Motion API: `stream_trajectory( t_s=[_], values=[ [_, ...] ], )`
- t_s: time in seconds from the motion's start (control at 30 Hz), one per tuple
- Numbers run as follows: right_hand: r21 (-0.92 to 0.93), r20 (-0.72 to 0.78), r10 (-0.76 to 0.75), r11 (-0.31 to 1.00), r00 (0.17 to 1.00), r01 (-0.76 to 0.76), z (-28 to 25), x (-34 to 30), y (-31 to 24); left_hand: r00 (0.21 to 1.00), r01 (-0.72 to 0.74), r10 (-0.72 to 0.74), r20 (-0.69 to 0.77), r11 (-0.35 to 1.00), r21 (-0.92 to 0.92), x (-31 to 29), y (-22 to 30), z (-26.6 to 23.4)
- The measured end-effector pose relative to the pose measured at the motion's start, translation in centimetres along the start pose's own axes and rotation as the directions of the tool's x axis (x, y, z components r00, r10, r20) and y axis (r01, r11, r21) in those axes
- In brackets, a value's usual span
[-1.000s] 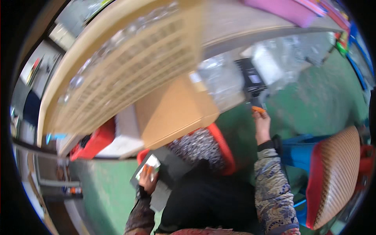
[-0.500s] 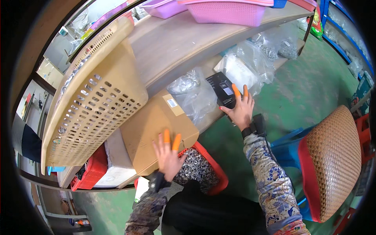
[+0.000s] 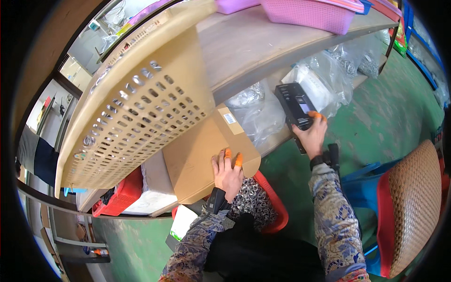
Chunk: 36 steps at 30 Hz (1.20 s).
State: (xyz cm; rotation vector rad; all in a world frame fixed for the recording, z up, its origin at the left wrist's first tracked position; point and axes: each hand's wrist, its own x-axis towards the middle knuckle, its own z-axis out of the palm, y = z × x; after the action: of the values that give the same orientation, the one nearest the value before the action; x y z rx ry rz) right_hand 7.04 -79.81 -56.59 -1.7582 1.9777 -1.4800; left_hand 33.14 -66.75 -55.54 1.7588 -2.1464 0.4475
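My right hand grips the near end of a black box on the low shelf, thumb on one side and orange-capped fingers on the other. Something dark under that end is mostly hidden. My left hand rests with its fingers stretched out on the front part of a brown cardboard box, and two of its fingers wear orange finger cots. Below it, a red bin full of small shiny metal parts stands at my knees.
A large beige perforated basket leans over the left side. Clear plastic bags lie beside the black box. Pink baskets stand on the upper shelf. A woven-backed chair is at right. Another person's dark clothing shows at far left.
My right hand has come down and closed around the black box's near end. My left hand has settled onto the cardboard box. The whole view has shifted, moving the scene rightward.
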Motion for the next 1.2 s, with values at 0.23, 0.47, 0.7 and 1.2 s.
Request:
stream_trajectory(
  t_s=[0.23,0.47,0.7,1.2],
  values=[
    [0.278,0.084,-0.246,0.936,0.966,0.215,-5.8,-1.4,-8.8,0.949,0.306,-0.297,0.106,0.948,-0.082,-5.2,-1.4,-4.6],
    [0.348,0.322,-0.235,0.930,0.917,0.116,-1.5,-6.4,-19.8,0.954,0.196,-0.235,0.185,0.959,0.205,-9.3,-11.0,-3.8],
    [0.217,0.449,-0.116,0.976,0.886,0.017,8.9,-11.7,-26.6,0.880,0.315,-0.422,-0.220,0.863,-0.395,-10.9,-8.5,-6.0],
    [0.290,0.729,-0.050,0.926,0.682,-0.242,1.8,-9.4,-10.2,0.963,0.181,-0.244,-0.114,0.901,-0.393,-7.9,-6.0,-8.8]
  ],
)
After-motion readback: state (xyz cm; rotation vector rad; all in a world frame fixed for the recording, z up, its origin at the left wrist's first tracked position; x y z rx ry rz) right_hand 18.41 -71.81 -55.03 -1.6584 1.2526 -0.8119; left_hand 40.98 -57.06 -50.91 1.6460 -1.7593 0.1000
